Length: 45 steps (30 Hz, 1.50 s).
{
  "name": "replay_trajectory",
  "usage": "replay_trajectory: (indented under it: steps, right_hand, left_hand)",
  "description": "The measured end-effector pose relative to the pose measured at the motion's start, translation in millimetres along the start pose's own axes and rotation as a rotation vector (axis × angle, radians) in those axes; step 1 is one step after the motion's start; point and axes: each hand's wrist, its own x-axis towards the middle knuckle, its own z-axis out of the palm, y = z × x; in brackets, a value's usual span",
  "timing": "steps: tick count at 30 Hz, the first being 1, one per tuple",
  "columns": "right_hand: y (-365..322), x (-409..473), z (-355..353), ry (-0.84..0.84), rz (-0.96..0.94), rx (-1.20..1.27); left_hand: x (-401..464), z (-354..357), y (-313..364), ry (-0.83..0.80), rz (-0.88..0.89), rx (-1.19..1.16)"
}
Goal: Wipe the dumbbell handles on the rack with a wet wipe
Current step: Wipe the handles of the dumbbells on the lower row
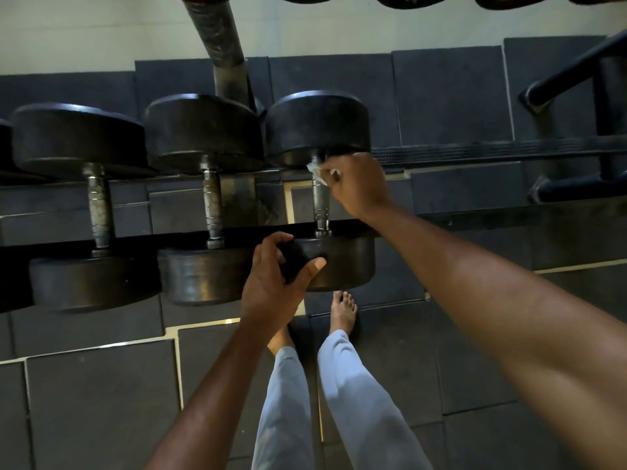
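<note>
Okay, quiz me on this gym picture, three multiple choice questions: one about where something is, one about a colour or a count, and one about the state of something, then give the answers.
1. Where on the handle is the wet wipe?
A. at the far end, by the far weight head
B. at the near end
C. on the floor

2. How many dumbbell handles show in full on the rack?
A. one
B. three
C. five

3. What is the left hand doing?
A. hanging free
B. holding a wipe
C. gripping the near head of the rightmost dumbbell

Answers: 1 A, the right hand presses the white wipe on the handle just below the far head. 2 B, three metal handles lie side by side. 3 C, its fingers and thumb curl round the edge of that head.
</note>
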Motion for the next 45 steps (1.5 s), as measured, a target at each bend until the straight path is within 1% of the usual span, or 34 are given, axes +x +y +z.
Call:
replay_trajectory:
  steps: [3, 6, 11, 13, 16, 19, 21, 22, 23, 24, 26, 29, 33, 38, 41, 45]
  right_hand:
    - [-4, 0, 7, 0.107, 0.068, -0.065]
    - [-6, -4, 11, 0.118, 0.137, -0.037]
    - [-7, -5, 13, 0.101, 0.148, -0.047]
    - [-8, -5, 18, 0.111, 0.204, 0.001]
    - [-15, -6, 23, 0.178, 0.382, 0.202]
    - [-19, -3, 30, 0.199, 0.636, 0.442]
    - [-12, 3, 38, 0.198, 0.923, 0.730]
    - [-8, 5, 41, 0.179, 1.032, 0.894]
    - [6, 8, 51, 0.157, 1.086, 1.001]
    - [16, 11, 57, 0.143, 1.084, 1.054]
    - [19, 15, 53, 0.104, 1.056, 1.085]
    - [7, 12, 27, 0.008, 1.003, 0.990]
    - [6, 5, 13, -0.124, 0.936, 1.095]
    - [8, 5, 16, -0.108, 0.949, 1.020]
    - [20, -4, 13, -0.248, 0.942, 0.877]
    - [28, -21, 7, -0.530, 0.871, 0.706]
  left_hand:
    - [0, 0, -1, 0.004, 0.001, 0.014]
    - [0, 0, -1, 0.001, 0.006, 0.004]
    - [-1, -1, 2, -0.001, -0.010, 0.002]
    - [-1, -1, 2, -0.001, -0.016, -0.011]
    - [-1, -1, 2, -0.008, -0.021, -0.011]
    - [-1, -2, 3, -0.007, -0.026, -0.007]
    - [-2, -2, 4, -0.008, -0.026, -0.009]
    - [-2, -2, 5, -0.009, -0.023, -0.010]
    - [-2, -3, 6, -0.008, -0.021, -0.008]
    - [-2, -2, 6, -0.007, -0.018, -0.003]
    - [-1, -3, 5, -0.008, -0.017, 0.007]
    - [-1, -3, 6, -0.013, -0.017, 0.008]
    - [-1, -3, 5, -0.015, -0.022, 0.002]
    - [-1, -3, 4, -0.022, -0.019, 0.014]
    - [-1, -3, 6, -0.019, -0.026, 0.009]
    - [-1, -3, 5, -0.022, -0.033, -0.004]
